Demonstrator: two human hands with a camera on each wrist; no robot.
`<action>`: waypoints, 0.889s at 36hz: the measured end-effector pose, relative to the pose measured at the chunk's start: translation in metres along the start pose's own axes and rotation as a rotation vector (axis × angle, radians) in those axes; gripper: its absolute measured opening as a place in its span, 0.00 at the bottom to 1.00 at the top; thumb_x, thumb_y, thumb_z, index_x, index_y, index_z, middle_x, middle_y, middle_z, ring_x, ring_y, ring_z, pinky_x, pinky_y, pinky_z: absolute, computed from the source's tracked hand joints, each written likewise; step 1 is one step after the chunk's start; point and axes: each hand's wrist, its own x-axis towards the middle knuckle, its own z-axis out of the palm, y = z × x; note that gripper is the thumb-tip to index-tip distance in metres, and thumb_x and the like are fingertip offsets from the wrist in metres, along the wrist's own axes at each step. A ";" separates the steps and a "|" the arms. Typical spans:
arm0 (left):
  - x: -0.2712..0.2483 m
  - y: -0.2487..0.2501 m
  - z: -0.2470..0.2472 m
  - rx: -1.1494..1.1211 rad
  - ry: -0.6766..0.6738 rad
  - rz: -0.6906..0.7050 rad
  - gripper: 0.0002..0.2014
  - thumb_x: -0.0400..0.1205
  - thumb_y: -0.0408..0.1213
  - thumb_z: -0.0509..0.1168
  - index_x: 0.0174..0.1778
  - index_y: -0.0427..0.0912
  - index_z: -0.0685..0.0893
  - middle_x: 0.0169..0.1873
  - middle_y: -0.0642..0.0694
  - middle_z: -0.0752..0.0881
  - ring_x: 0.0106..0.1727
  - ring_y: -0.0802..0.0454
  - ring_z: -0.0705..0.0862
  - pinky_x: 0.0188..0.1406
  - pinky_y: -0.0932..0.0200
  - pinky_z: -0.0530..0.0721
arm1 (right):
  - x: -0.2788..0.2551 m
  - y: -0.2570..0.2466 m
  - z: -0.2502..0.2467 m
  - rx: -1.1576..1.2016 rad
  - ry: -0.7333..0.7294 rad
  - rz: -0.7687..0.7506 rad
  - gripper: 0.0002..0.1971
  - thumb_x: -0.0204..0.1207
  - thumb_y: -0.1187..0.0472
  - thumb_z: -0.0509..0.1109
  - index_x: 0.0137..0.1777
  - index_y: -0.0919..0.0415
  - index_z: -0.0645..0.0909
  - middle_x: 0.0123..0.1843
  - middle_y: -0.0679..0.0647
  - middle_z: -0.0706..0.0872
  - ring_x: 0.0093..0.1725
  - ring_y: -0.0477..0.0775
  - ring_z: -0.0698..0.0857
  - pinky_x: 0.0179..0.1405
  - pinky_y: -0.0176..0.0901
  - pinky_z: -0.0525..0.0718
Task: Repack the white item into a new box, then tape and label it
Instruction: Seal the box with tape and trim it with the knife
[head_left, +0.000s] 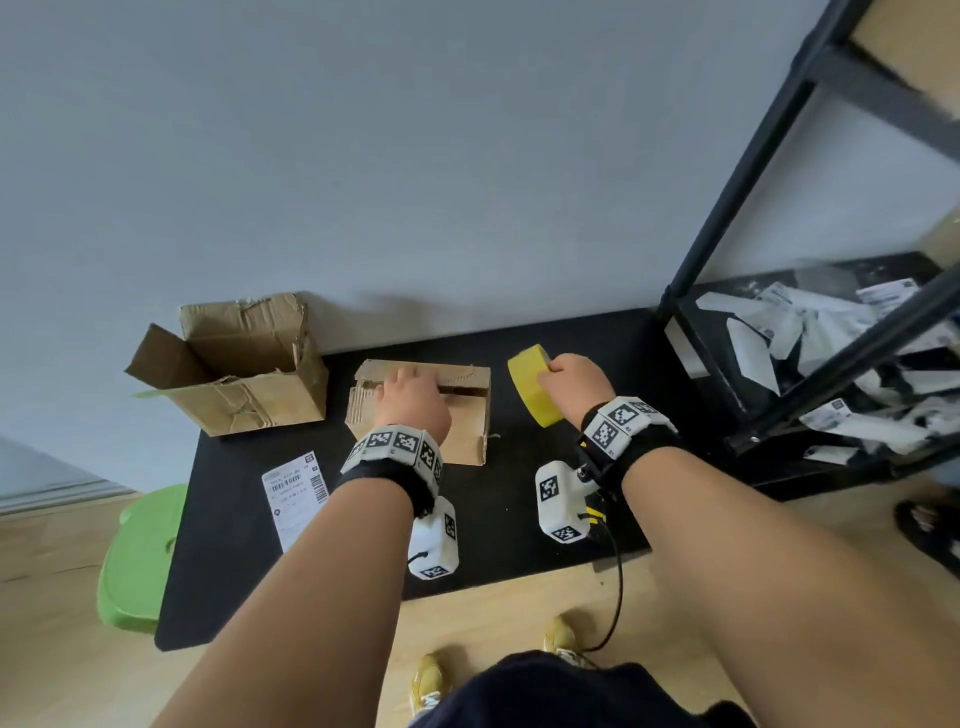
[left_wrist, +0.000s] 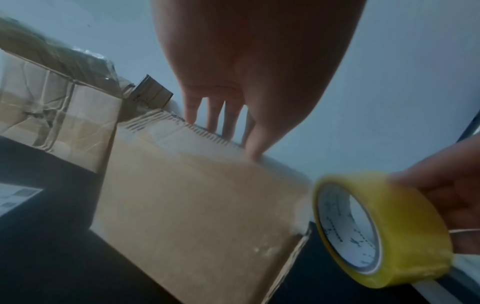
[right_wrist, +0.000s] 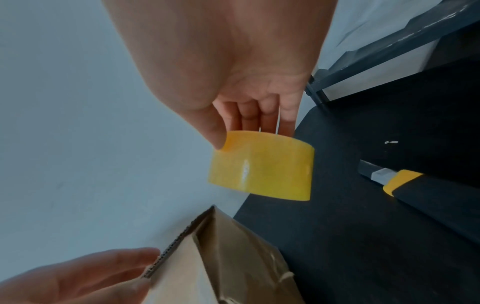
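Observation:
A small cardboard box (head_left: 467, 436) stands mid-table with its top flaps folded down. My left hand (head_left: 410, 395) lies on top of it, straight fingers (left_wrist: 215, 115) reaching the flap edge at the seam and the thumb pressing the near flap. Just right of the box, my right hand (head_left: 571, 384) grips a yellow roll of tape (head_left: 532, 387), held on edge above the table; the thumb and fingers (right_wrist: 262, 115) clamp its rim. A printed shipping label (head_left: 296, 496) lies flat at the front left. No white item shows in any view.
An open, worn cardboard box (head_left: 234, 364) stands at the back left. A yellow-and-black utility knife (right_wrist: 405, 181) lies on the black table (head_left: 519, 519) near my right hand. A black shelf (head_left: 779, 322) with white packages stands at the right, and something green (head_left: 140, 561) sits beside the table's left edge.

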 end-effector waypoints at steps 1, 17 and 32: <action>0.000 0.002 -0.002 -0.020 0.018 0.005 0.19 0.83 0.36 0.57 0.71 0.46 0.75 0.72 0.44 0.72 0.72 0.42 0.70 0.74 0.44 0.69 | -0.001 -0.002 -0.003 0.036 0.004 0.002 0.13 0.81 0.60 0.59 0.34 0.62 0.73 0.35 0.57 0.77 0.42 0.62 0.77 0.34 0.45 0.68; -0.001 0.054 -0.035 -0.626 -0.112 0.111 0.16 0.83 0.43 0.61 0.38 0.38 0.88 0.41 0.36 0.89 0.39 0.47 0.81 0.49 0.49 0.82 | -0.020 -0.028 -0.037 0.363 -0.049 -0.060 0.17 0.83 0.62 0.62 0.66 0.72 0.81 0.67 0.67 0.81 0.69 0.63 0.78 0.46 0.39 0.75; -0.002 0.061 -0.035 -0.912 -0.128 0.105 0.10 0.84 0.35 0.64 0.49 0.32 0.87 0.36 0.39 0.88 0.37 0.49 0.86 0.46 0.56 0.88 | -0.023 -0.034 -0.040 0.578 -0.036 0.029 0.13 0.75 0.64 0.64 0.51 0.74 0.82 0.59 0.71 0.84 0.61 0.69 0.82 0.65 0.66 0.78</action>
